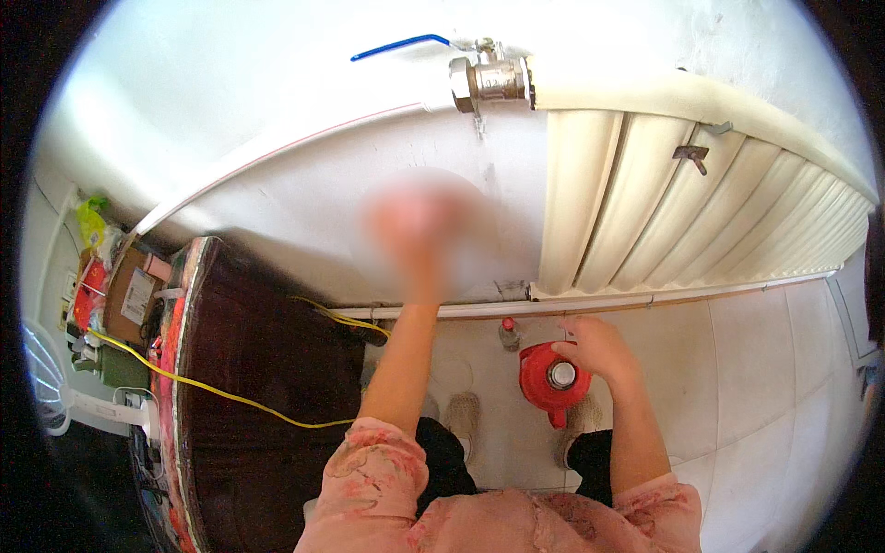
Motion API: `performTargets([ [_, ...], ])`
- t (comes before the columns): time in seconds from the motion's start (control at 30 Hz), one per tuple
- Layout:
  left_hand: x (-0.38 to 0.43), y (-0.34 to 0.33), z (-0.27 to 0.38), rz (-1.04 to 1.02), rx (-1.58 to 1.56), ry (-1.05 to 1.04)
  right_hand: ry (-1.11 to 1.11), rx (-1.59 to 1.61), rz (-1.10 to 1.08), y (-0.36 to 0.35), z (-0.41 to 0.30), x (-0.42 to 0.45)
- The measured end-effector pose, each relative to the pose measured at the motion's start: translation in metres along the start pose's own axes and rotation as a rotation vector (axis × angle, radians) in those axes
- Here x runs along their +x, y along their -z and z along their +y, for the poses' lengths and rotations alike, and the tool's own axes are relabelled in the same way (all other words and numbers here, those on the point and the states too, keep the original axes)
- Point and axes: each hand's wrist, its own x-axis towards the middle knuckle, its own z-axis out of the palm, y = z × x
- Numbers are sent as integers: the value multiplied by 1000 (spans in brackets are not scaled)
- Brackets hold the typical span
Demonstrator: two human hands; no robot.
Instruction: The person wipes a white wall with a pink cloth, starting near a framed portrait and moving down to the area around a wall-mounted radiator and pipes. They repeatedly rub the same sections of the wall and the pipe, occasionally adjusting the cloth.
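Observation:
My left hand (423, 218) reaches forward in front of the pale wall. A blur hides its fingers and anything it may hold. Low on the right, my right hand (598, 345) has its fingers apart over the far right edge of a red vacuum flask (536, 380) with a silvery round top (561, 375). Whether the fingertips touch the flask is unclear. The flask is upright, above the tiled floor between my feet. Just beyond it, near the wall, is a small clear bottle (509, 336) with a red cap.
A cream radiator (622, 200) spans the right wall, joined to a metal valve (487, 79) with a blue lever (401, 45). At left are a dark brown furniture panel (269, 387), a yellow cable (242, 399), a cardboard box (128, 290) and a white fan (48, 387).

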Motion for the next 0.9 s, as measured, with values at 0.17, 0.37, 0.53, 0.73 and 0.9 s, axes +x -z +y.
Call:
performTargets([
  [0.17, -30, 6, -22, -214, -24, 163, 2, 44, -11, 4, -7, 2],
  [0.37, 23, 28, -1, -38, -7, -113, 30, 54, -9, 0, 0, -3],
  [0.53, 23, 10, -2, -85, -38, 78, -47, 95, -5, 10, -5, -2],
  [0.73, -12, 39, -10, -366, 46, 85, 12, 109, -15, 9, -1, 0],
  [0.9, 31, 14, 17, -33, -57, 53, 22, 83, -3, 3, 0, 1],
])
